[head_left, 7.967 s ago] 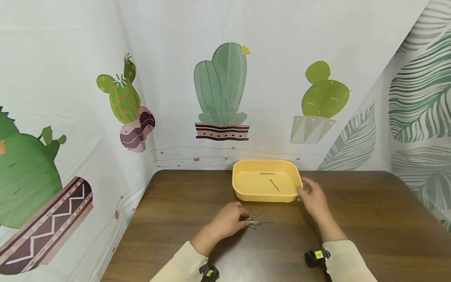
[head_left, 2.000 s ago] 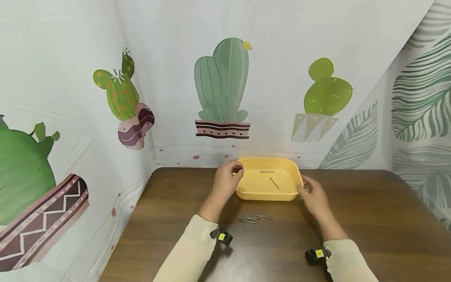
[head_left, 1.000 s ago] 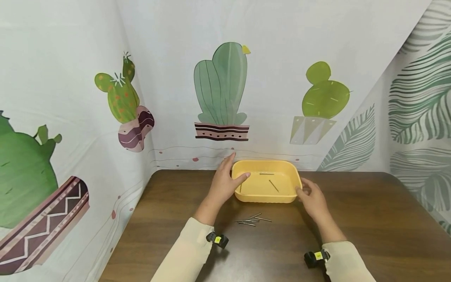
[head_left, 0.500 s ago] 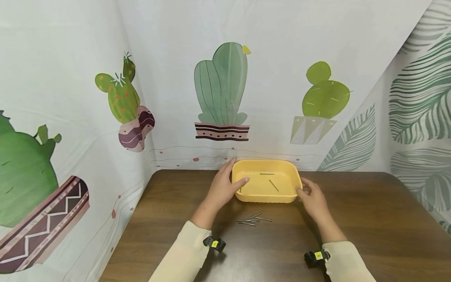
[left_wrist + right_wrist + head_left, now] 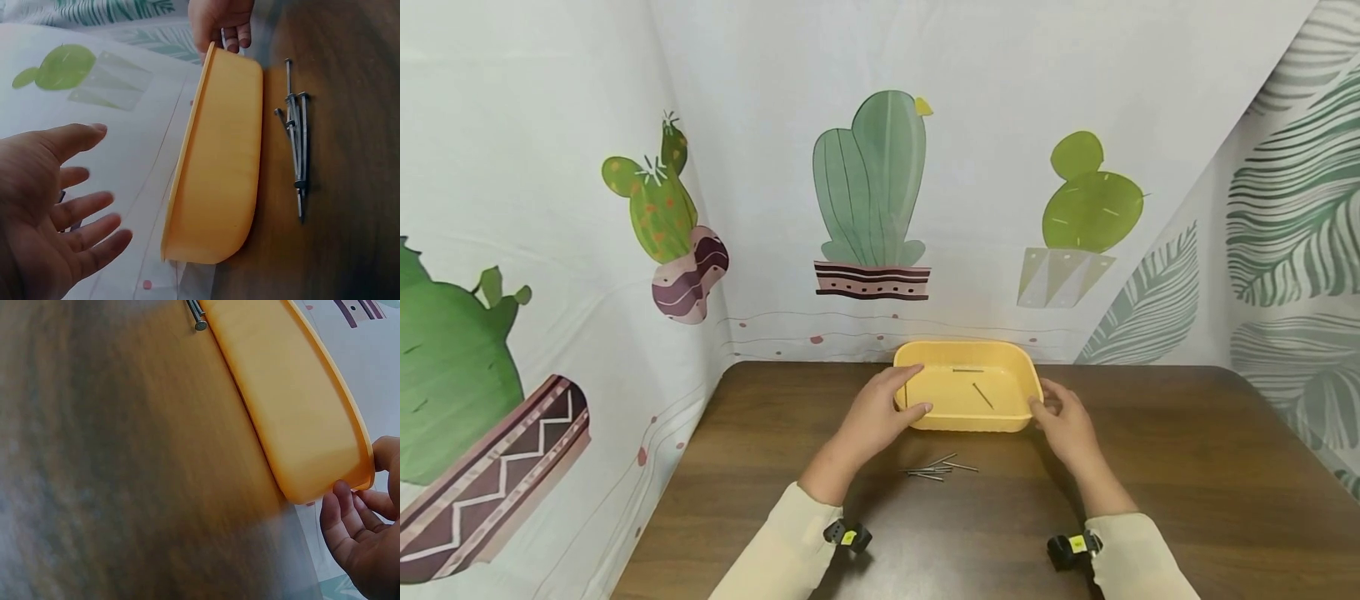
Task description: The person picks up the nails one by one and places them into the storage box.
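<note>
My left hand [image 5: 872, 417] hovers at the left end of a yellow plastic tray [image 5: 970, 422], fingers spread and nothing held. In the left wrist view the left hand [image 5: 56, 212] stands apart from the tray wall [image 5: 219, 162]. My right hand [image 5: 1067, 421] pinches the tray's right rim between thumb and fingers; the right wrist view shows that grip [image 5: 365, 531] at the corner. Inside the tray lie a nail [image 5: 967, 370] near the back, a slanted nail [image 5: 983, 396] and a partly hidden nail [image 5: 906, 393] by the left wall. A loose pile of nails [image 5: 936, 469] lies in front.
The brown wooden table [image 5: 1000, 533] carries tray and pile. Behind it hangs a white cloth [image 5: 985, 167] printed with cacti, close to the tray's back edge. Black cameras are strapped on the left wrist [image 5: 848, 536] and right wrist [image 5: 1072, 548].
My left hand went from the nail pile to the tray's left end and let go of a nail there. Its fingers then spread, and it drew back slightly toward me. The right hand stayed put.
</note>
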### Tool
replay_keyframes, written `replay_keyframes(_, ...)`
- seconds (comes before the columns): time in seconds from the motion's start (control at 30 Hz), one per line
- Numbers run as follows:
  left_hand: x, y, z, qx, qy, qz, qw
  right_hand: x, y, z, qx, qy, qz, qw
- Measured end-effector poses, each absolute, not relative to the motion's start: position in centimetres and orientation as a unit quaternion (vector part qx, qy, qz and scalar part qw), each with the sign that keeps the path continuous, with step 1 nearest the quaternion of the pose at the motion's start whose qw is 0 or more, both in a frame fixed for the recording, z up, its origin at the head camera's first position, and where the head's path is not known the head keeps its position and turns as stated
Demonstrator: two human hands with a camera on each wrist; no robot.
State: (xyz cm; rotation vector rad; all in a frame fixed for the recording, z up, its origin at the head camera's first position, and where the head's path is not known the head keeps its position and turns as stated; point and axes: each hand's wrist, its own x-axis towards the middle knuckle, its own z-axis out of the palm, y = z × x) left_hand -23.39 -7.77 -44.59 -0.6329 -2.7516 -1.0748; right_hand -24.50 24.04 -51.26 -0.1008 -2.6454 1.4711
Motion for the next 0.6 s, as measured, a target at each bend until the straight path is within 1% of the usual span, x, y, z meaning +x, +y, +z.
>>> replay_keyframes(0.13,-22.4,-7.6,-44.6,-0.249,-0.915,-0.312,0.063,-24.5,24.0,-51.2,-0.031,-0.872,0.484,0.056)
replay_keyframes(0.4,-20.9,-7.1,-45.0,-0.29,-0.923,-0.254,0.017,-24.5,24.0,-51.1,-0.032,-0.873,0.484,0.057)
replay_keyframes(0.6,-20.5,-6.6,-46.4,-0.3,-0.929,-0.215,-0.001,-24.5,24.0,-51.2,-0.037,-0.873,0.484,0.058)
